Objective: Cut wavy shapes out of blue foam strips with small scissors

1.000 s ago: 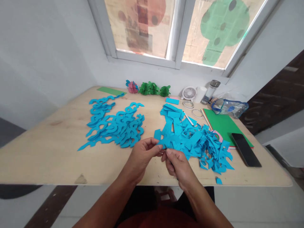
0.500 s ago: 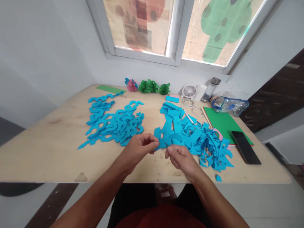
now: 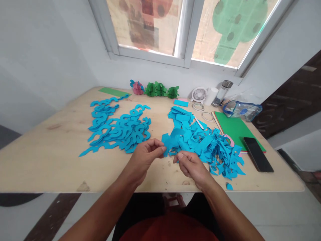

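My left hand [image 3: 150, 152] pinches a curved blue paper cutout [image 3: 171, 142] between thumb and fingers. It stands out over the blue scraps, so its far edge is hard to tell from them. Close by on the right, my right hand [image 3: 192, 163] has its fingers pressed together; whatever they hold, if anything, is too small to make out. Wavy blue paper cutouts [image 3: 122, 130] lie heaped to the left of my hands. Beyond and to the right spreads a pile of blue paper scraps [image 3: 213, 147].
At the back stand green paper shapes [image 3: 160, 89], a pink paper ball [image 3: 137, 87], a small fan [image 3: 199, 95] and a bottle [image 3: 223, 93]. On the right lie green sheets [image 3: 229, 129], a phone [image 3: 257, 154] and a clear pouch [image 3: 242, 110]. A white pen [image 3: 198, 122] rests on the scraps.
The curved cutout has turned, its free end swinging from the right to point more upward and left. My hands stay nearly in place; the view has shifted slightly.
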A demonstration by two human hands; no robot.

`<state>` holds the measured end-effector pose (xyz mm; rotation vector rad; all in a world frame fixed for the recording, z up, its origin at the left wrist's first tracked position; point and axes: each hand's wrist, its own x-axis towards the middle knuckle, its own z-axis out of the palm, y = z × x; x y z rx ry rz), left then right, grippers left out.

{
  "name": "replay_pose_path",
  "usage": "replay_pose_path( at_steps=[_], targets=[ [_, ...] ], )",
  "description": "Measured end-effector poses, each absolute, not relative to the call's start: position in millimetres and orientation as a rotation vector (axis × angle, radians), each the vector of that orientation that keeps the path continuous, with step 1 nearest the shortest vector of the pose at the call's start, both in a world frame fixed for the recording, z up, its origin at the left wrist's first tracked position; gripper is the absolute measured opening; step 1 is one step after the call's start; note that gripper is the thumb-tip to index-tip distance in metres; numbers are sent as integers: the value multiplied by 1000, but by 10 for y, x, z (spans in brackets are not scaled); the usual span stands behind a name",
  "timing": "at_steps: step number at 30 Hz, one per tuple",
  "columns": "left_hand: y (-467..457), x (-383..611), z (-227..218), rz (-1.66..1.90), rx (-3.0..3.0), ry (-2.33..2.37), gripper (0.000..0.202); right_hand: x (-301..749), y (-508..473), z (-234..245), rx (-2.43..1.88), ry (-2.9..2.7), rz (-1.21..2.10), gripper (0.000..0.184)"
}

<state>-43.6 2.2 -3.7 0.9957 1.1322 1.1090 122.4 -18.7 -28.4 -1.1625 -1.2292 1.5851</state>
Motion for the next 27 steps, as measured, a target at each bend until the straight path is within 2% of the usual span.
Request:
replay_pose_path(
  at_steps=[7,17,27],
  targets=[
    [-94,-177,-163,1328,602,1035,17,1036,-288,-432,-1093,-984,1586,41],
    [-146,-59,-171,1421,689,1060,11,992,-296,-438,-1028,-918,1582,36],
    [-150,-44,-114,1420,713,1077,9,958,-286,-455,-1026,-884,1589,39]
  ],
)
